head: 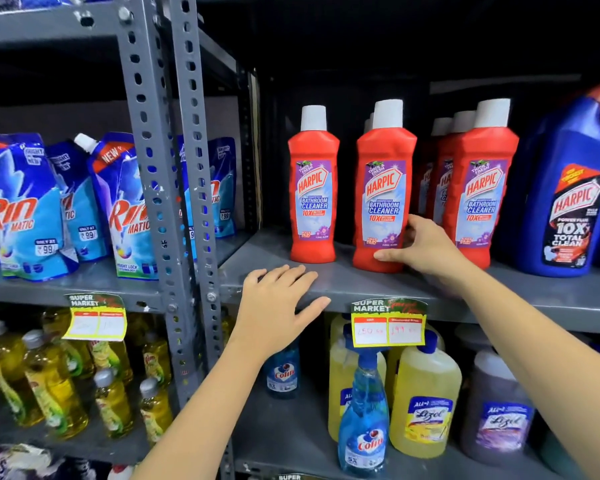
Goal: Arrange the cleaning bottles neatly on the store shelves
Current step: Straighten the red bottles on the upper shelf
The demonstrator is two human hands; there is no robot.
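while the left hand lay flat and spread on the shelf edge, the middle red harpic bottle, upright at the front, was cupped low by the right hand, seemingly for squaring into line.

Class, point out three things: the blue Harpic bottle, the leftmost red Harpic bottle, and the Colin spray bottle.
Blue Harpic bottle (568, 188): head view, upper body.
Leftmost red Harpic bottle (313, 199): head view, label.
Colin spray bottle (363, 420): head view, body.
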